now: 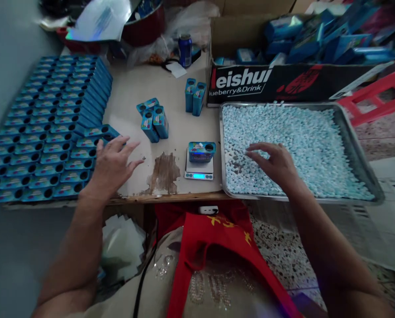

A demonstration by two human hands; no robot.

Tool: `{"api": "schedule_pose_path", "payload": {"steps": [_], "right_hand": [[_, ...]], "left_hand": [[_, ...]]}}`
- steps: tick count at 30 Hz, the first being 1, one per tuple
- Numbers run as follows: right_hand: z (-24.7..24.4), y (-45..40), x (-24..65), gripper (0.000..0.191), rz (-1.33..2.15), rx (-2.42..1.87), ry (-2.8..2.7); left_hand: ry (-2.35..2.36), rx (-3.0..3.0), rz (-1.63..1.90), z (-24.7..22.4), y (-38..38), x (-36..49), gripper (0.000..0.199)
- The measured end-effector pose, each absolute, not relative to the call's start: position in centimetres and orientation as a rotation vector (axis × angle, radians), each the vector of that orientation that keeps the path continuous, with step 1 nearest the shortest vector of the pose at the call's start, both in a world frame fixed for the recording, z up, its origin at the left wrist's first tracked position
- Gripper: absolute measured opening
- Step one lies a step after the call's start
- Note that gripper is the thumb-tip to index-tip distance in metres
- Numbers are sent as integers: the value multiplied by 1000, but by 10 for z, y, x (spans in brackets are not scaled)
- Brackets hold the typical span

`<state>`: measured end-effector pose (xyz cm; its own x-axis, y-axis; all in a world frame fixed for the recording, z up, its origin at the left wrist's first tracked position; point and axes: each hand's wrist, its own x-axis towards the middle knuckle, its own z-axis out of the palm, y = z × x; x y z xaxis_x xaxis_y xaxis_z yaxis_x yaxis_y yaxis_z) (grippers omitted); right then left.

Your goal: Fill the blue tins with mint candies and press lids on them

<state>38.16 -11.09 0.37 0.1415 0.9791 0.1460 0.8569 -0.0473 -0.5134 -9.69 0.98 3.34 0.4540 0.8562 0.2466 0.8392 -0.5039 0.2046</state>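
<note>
At the right edge of the stacked blue boxes point(41, 128), my left hand point(113, 165) is spread with fingers apart, close to a box lying aslant on the rows. My right hand point(273, 163) hovers over the left part of a metal tray point(376, 176) filled with pale blue pellets point(303, 137); its thumb and index finger are apart, and nothing shows between them. Between the hands, one blue box point(201, 152) with a dark round hole on top stands on a small scale point(199, 176) with a lit display. Three similar boxes point(154, 121) stand together behind.
Two more blue boxes point(195, 96) stand near a carton point(240, 84) heaped with blue packages. A blue can point(185, 51), scissors and plastic bags are at the back, beside a red bowl point(144, 26). A red plastic stool point(379, 99) is at right.
</note>
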Motion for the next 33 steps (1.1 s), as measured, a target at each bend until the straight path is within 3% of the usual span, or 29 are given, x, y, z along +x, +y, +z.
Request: {"api": "schedule_pose_path", "payload": {"steps": [7, 13, 25, 33], "right_hand": [[43, -65, 324, 24, 384, -1638, -1872], [66, -37, 285, 24, 450, -1600, -2033], [63, -41, 269, 21, 283, -1808, -2098], [59, -41, 265, 11, 227, -1836, -2147]], "left_hand": [[1526, 2428, 602, 6, -10, -49, 36], [1508, 2381, 576, -6, -16, -61, 33], [1554, 2256, 680, -25, -20, -91, 28], [1583, 2386, 431, -15, -20, -82, 37]]}}
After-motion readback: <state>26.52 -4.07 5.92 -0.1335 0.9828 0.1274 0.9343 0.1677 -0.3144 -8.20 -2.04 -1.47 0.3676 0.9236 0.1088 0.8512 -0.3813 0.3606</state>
